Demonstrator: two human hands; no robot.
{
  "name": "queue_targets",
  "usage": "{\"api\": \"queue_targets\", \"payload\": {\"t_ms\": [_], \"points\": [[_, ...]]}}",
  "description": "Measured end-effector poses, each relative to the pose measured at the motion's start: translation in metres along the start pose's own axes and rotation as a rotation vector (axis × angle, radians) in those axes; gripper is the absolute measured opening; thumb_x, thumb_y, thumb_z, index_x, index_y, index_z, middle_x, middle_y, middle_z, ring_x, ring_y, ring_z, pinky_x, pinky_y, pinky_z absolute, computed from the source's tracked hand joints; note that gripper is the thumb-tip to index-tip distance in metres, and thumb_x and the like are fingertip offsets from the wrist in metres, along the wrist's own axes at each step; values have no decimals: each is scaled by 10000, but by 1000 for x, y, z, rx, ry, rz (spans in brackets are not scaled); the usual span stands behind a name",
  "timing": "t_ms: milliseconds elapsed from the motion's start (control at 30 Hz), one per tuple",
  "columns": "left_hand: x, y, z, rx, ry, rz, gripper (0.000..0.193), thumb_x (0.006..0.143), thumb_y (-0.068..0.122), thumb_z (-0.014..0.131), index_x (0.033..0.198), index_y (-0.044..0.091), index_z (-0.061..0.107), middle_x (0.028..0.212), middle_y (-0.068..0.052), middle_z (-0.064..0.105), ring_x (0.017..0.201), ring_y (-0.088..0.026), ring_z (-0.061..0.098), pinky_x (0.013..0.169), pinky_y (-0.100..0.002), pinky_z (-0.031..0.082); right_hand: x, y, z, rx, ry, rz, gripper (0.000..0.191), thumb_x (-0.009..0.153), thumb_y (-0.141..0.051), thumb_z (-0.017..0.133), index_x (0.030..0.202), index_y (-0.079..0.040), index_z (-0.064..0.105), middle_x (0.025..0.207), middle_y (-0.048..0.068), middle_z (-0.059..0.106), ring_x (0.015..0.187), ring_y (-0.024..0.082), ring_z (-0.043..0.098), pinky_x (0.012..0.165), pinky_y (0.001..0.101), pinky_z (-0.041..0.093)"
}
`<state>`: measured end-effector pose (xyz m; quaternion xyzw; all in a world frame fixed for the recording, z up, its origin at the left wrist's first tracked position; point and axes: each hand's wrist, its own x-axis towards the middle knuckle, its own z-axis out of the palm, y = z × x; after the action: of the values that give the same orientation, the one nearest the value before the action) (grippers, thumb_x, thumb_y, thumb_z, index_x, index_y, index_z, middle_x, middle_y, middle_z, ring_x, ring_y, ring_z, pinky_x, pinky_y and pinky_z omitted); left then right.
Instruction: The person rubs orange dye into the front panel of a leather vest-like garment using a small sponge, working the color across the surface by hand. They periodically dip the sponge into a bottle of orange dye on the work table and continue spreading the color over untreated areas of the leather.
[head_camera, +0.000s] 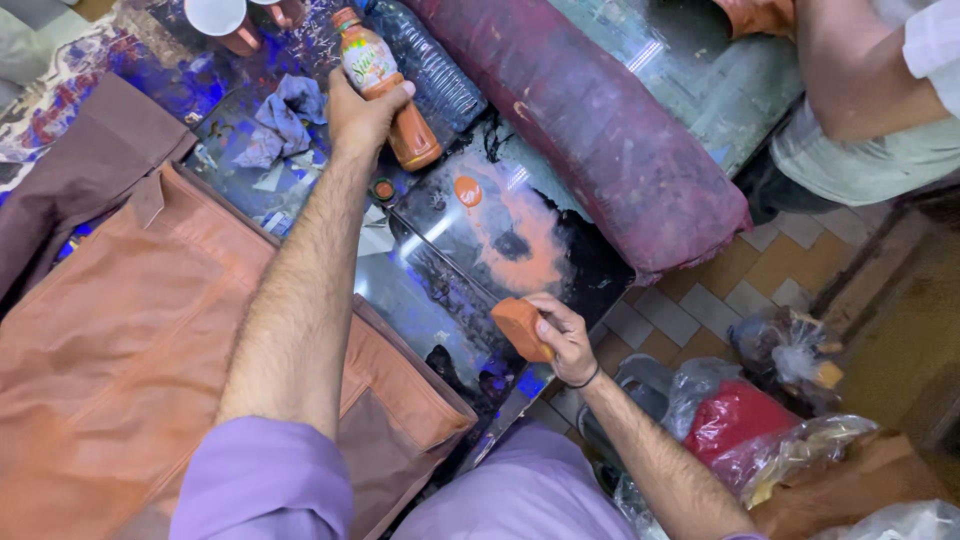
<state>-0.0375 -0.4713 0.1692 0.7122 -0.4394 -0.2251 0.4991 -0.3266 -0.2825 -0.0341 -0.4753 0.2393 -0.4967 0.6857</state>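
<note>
both hands busy over stained glass-topped counter (440, 270)

left hand (362, 112) wraps around plastic bottle of orange liquid (388, 92), held tilted above the counter, its small orange cap (383, 189) lying below. right hand (562, 338) grips orange sponge block (521, 327) near an orange puddle (468, 191). brown leather garment (120, 350) lies at left; dark red padded roll (590, 120) lies at right.
</note>
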Motion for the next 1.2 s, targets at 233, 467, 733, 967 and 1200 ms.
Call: {"api": "queue_targets", "payload": {"t_ms": [233,467,733,967,1200], "points": [[-8,-5,14,-37,8,-34,899,717,408,951,1379,32,472,1227,-156,716,1097,-272,739,978,-402,565,-7,2,-7,-22,11,8,387,1020,-197,621,1327,38,613,1324,134,627,1217,201,602,1078,357,451],[-34,-18,11,85,84,70,1057,759,378,957,1526,16,327,1318,-199,603,1167,-319,651,1002,-422,536,3,2,-9,125,68,77,467,1003,-170,598,1428,11,522,1356,131,637,1274,207,600,1106,357,437],[-196,-96,-92,84,-30,323,655,911,172,794,1465,11,483,1433,-178,533,1325,-313,575,1108,-413,487,70,-39,-9,-634,118,-138,373,1006,-143,655,1362,-38,627,1313,120,657,1211,207,623,1069,338,484],[-363,-182,-245,844,398,312,577,937,245,831,1405,25,576,1437,-157,590,1331,-363,589,1229,-478,440,142,-50,-10,-1553,-75,-523,374,904,-161,725,1276,-124,702,1245,167,617,1066,377,564,914,485,484],[-447,-240,-317,223,783,-411,484,1109,250,662,1494,-1,510,1366,-258,617,1174,-415,641,1021,-459,519,198,-41,-13,-1670,10,-547,286,932,-245,735,1212,-191,751,1213,89,644,1054,350,581,874,488,488]]}}
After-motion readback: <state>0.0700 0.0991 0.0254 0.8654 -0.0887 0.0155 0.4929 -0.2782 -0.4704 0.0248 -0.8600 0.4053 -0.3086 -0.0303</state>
